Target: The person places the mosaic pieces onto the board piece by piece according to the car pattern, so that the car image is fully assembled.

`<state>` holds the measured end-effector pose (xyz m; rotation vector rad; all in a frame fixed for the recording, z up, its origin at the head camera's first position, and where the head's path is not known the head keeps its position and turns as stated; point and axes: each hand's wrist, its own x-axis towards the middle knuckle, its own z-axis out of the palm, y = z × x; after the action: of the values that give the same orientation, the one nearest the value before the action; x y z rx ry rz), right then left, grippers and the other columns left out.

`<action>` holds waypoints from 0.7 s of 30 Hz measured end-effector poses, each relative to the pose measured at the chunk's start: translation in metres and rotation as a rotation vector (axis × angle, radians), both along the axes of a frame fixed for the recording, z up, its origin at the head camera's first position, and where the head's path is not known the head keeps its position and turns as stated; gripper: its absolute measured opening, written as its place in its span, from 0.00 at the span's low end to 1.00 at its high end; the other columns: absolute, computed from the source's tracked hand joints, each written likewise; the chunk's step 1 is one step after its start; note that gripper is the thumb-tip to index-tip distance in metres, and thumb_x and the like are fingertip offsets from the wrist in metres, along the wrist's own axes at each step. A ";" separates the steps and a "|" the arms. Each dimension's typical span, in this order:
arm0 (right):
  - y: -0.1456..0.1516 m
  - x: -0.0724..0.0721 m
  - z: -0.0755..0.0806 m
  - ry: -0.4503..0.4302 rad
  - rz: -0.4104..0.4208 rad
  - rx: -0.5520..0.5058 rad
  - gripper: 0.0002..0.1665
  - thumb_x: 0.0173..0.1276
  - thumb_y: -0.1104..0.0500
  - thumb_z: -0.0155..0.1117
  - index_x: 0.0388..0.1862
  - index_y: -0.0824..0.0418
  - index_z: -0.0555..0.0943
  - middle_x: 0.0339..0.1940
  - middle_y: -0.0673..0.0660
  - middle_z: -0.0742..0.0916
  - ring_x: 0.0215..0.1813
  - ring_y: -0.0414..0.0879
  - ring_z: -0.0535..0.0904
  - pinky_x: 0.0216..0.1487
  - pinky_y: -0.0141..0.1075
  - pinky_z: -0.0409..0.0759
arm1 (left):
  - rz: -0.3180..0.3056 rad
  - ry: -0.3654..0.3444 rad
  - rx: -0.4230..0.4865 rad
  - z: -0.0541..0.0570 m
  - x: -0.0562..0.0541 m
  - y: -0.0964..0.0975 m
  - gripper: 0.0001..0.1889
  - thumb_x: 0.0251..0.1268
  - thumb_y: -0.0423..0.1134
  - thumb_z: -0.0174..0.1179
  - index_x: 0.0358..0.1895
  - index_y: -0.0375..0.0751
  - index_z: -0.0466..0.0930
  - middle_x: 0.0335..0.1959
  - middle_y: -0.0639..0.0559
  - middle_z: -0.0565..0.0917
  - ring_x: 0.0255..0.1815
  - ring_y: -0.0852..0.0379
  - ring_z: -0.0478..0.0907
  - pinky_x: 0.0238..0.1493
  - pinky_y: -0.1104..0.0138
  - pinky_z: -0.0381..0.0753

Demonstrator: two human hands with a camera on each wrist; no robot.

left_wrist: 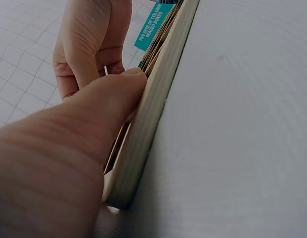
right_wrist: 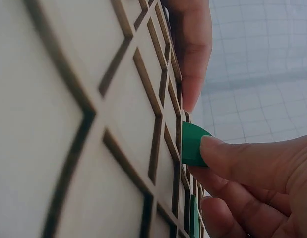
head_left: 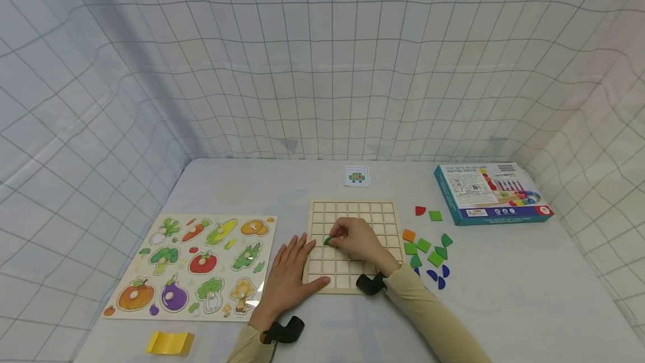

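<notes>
A wooden grid board (head_left: 314, 266) lies flat in the middle of the table. My right hand (head_left: 359, 240) pinches a dark green quarter-circle piece (right_wrist: 194, 144) between thumb and fingertips, at a cell near the board's left side. In the right wrist view, a second green piece (right_wrist: 194, 215) shows edge-on in the grid under the fingers. My left hand (head_left: 291, 276) rests at the board's left edge with its fingers spread, and its thumb (left_wrist: 128, 79) lies on the front rim. The right hand hides several cells.
Loose green square pieces (head_left: 435, 259), blue half-circles (head_left: 441, 283), an orange square (head_left: 409, 235) and a red quarter-circle (head_left: 420, 210) lie right of the board. Around are a pattern card (head_left: 356, 176), a boxed set (head_left: 494, 194), a vegetable puzzle (head_left: 188, 290) and a yellow block (head_left: 169, 343).
</notes>
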<state>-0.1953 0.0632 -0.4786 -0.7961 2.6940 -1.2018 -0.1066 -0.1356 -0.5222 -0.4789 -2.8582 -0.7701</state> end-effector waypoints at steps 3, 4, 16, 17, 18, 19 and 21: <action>-0.001 -0.001 0.000 -0.009 -0.013 0.018 0.04 0.59 0.59 0.71 0.28 0.53 0.83 0.25 0.42 0.83 0.26 0.36 0.74 0.29 0.33 0.74 | 0.001 0.012 -0.002 0.000 0.000 0.000 0.44 0.56 0.68 0.57 0.71 0.45 0.61 0.74 0.45 0.56 0.74 0.48 0.46 0.71 0.55 0.41; -0.002 -0.001 0.000 -0.009 -0.017 0.023 0.04 0.59 0.59 0.71 0.29 0.53 0.83 0.25 0.42 0.83 0.27 0.36 0.75 0.30 0.33 0.74 | 0.001 0.013 -0.003 0.000 0.000 0.000 0.44 0.56 0.68 0.57 0.71 0.45 0.62 0.73 0.45 0.56 0.74 0.48 0.46 0.71 0.55 0.41; -0.002 -0.004 0.002 0.006 -0.014 0.128 0.03 0.59 0.56 0.71 0.32 0.52 0.85 0.28 0.44 0.80 0.30 0.38 0.74 0.34 0.35 0.74 | -0.007 0.031 -0.003 -0.001 0.000 -0.001 0.44 0.56 0.67 0.57 0.71 0.44 0.62 0.73 0.44 0.57 0.74 0.46 0.47 0.71 0.54 0.42; -0.003 -0.004 0.002 0.002 -0.014 0.136 0.03 0.59 0.56 0.71 0.32 0.53 0.85 0.28 0.43 0.80 0.30 0.38 0.74 0.33 0.35 0.74 | -0.008 0.031 -0.004 0.000 0.000 -0.001 0.44 0.56 0.67 0.57 0.71 0.43 0.62 0.73 0.44 0.57 0.74 0.46 0.47 0.71 0.54 0.42; -0.003 -0.004 0.002 -0.003 -0.016 0.143 0.03 0.59 0.56 0.71 0.32 0.53 0.86 0.27 0.43 0.79 0.30 0.38 0.73 0.33 0.34 0.73 | -0.007 0.031 -0.005 0.000 0.000 0.000 0.44 0.56 0.67 0.57 0.71 0.43 0.62 0.73 0.44 0.57 0.74 0.46 0.47 0.71 0.54 0.42; -0.003 -0.004 0.002 -0.003 -0.018 0.148 0.03 0.59 0.56 0.71 0.33 0.53 0.86 0.27 0.43 0.78 0.30 0.38 0.72 0.32 0.34 0.73 | -0.007 0.032 -0.004 0.000 0.000 0.000 0.44 0.56 0.67 0.57 0.71 0.43 0.62 0.73 0.44 0.57 0.74 0.46 0.47 0.71 0.54 0.43; -0.003 -0.004 0.002 0.002 -0.023 0.153 0.03 0.59 0.56 0.71 0.31 0.53 0.86 0.26 0.43 0.77 0.29 0.37 0.72 0.31 0.33 0.72 | -0.007 0.036 -0.003 0.000 0.001 0.000 0.44 0.56 0.67 0.57 0.71 0.43 0.62 0.73 0.44 0.57 0.74 0.46 0.47 0.71 0.54 0.43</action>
<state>-0.1995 0.0599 -0.4771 -0.7468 2.7629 -0.9844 -0.1060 -0.1359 -0.5223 -0.4983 -2.8264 -0.7509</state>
